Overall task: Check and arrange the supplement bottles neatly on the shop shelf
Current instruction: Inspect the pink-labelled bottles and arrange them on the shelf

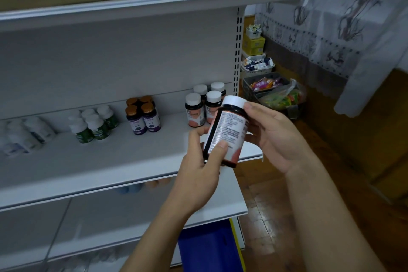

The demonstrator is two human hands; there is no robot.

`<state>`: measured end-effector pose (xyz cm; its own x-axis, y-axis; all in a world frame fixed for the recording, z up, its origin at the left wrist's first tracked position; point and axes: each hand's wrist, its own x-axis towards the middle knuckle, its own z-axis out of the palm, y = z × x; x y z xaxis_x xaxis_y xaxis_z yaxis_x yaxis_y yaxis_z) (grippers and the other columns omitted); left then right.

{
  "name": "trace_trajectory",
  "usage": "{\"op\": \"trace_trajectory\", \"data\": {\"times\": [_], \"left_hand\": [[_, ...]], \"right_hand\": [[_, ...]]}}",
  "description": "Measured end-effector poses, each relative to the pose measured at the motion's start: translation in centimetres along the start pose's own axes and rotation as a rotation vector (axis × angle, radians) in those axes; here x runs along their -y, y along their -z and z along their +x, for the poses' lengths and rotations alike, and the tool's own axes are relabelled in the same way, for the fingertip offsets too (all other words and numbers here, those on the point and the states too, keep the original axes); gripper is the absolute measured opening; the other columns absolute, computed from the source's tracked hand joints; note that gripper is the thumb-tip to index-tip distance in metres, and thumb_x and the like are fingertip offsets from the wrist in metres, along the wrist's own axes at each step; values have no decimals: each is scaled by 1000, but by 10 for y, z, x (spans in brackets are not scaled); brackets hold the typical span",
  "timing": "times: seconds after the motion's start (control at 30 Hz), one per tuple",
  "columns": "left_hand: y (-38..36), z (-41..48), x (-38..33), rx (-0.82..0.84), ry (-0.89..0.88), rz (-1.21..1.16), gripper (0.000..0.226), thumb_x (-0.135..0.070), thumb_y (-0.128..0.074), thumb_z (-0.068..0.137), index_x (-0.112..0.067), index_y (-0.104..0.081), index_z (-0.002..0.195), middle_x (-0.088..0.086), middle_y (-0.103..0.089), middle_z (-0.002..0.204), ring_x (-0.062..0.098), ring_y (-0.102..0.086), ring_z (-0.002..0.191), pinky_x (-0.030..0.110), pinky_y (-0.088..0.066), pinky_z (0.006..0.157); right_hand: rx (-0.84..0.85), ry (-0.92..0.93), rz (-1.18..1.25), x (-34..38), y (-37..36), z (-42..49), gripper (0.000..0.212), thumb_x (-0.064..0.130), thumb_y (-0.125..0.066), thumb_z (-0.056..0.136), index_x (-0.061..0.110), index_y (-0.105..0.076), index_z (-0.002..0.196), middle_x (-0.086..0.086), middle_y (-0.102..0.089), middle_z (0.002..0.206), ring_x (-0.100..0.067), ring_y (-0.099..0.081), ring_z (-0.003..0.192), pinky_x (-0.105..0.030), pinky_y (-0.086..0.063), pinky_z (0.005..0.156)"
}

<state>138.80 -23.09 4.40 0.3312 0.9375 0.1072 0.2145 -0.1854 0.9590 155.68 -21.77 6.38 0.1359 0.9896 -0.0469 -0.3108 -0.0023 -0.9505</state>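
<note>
**Both hands on one pill bottle, in front of the shelf**

Nearest the camera, the left hand [198,168] has its fingers wrapped round the bottom of a dark brown plastic supplement bottle with a white screw cap and a pink-and-white label [225,132], thumb pressed flat on the small print. The right hand [271,137] grips the top half from the bottle's 3 o'clock side, thumb tip right at the cap. So it's a closed grip with both hands. The bottle is off the shelf, tilted with the cap pointing to about 1 o'clock, print side facing the camera.

Down at 6 o'clock from the bottle there's a blue plastic bin [205,249] under the lower boards.

Behind the hands is the white metal shop shelf [110,161]. At 11 o'clock from the held bottle, four matching white-capped brown bottles [204,106] stand upright in a tight two-by-two. Going towards 9 o'clock: four copper-capped bottles with purple labels [143,115], then a cluster of white bottles with green labels [95,125], then some blurry white bottles [24,134] whose labels I can't read.

Further back at 1 o'clock are a grey plastic crate of colourful packets [265,86] and a white patterned curtain [331,17].
</note>
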Motion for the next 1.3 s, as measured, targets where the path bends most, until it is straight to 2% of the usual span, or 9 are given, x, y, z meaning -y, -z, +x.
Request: {"op": "trace_trajectory", "data": {"times": [0.17, 0.33, 0.5, 0.63, 0.9, 1.0, 1.07, 1.13, 1.3], "left_hand": [[2, 2, 3, -3, 37, -103, 16, -36, -42, 102, -32, -47, 117, -10, -64, 95, 1, -60, 70, 19, -49, 62], [3, 4, 5, 16, 72, -218, 31, -47, -41, 88, -28, -56, 108, -5, -65, 86, 20, -63, 76, 28, -49, 63], [4, 3, 2, 51, 51, -5, 43, -54, -60, 84, -34, -49, 121, -16, -64, 103, -3, -64, 83, 15, -50, 66], [2, 2, 4, 80, 43, 179, 72, -45, -82, 71, -37, -40, 129, -15, -56, 117, -1, -61, 93, 16, -54, 73], [3, 6, 3, 68, 92, 132, 67, -55, -80, 64, -33, -52, 120, -17, -63, 108, -2, -62, 92, 13, -52, 72], [5, 5, 5, 66, 131, 68, 73, -67, -77, 60, -34, -53, 120, -16, -65, 111, 1, -63, 97, 22, -54, 82], [7, 5, 8, 58, 145, 41, 73, -68, -73, 57, -34, -55, 120, -15, -66, 110, 3, -65, 97, 27, -56, 84], [7, 4, 11, 63, 147, 4, 68, -56, -81, 60, -34, -54, 119, -14, -66, 110, 4, -65, 98, 25, -56, 81], [11, 2, 19, -34, 21, -11, 79, 1, -87, 63, -37, -46, 118, -17, -58, 121, -2, -56, 109, 14, -52, 79]], "right_hand": [[30, -56, 29, -4, -1, 1, 25, 29, -62, 86, 17, -72, 106, -9, -70, 101, -23, -64, 97, -41, -56, 83], [29, -24, 0, -2, -5, 1, 45, 36, -67, 74, 16, -69, 114, -8, -68, 103, -21, -63, 96, -37, -56, 75], [-89, 34, -101, -2, -13, -1, 42, 34, -75, 70, 12, -70, 106, -6, -73, 97, -19, -70, 87, -28, -56, 63], [-173, 62, -175, -1, -19, -2, 40, 28, -81, 70, 12, -67, 104, -2, -74, 93, -11, -72, 78, -23, -54, 60], [-126, 74, -321, 5, -19, -6, 30, 42, -69, 83, 19, -70, 102, 6, -73, 93, -7, -68, 88, -24, -53, 70], [-76, 32, -403, 8, -11, -7, 30, 48, -57, 90, 25, -72, 103, 9, -73, 97, -9, -65, 98, -29, -51, 81], [-19, 23, -440, 6, -11, -9, 27, 42, -58, 91, 23, -72, 105, 9, -74, 95, -7, -67, 93, -22, -50, 74], [95, 10, -405, 4, -10, -12, 29, 36, -66, 84, 19, -72, 105, 6, -75, 94, -5, -70, 88, -20, -51, 72], [422, 132, -538, 10, -1, -15, 63, 7, -84, 62, 21, -62, 120, 8, -70, 114, -7, -63, 111, -20, -49, 94]]}}
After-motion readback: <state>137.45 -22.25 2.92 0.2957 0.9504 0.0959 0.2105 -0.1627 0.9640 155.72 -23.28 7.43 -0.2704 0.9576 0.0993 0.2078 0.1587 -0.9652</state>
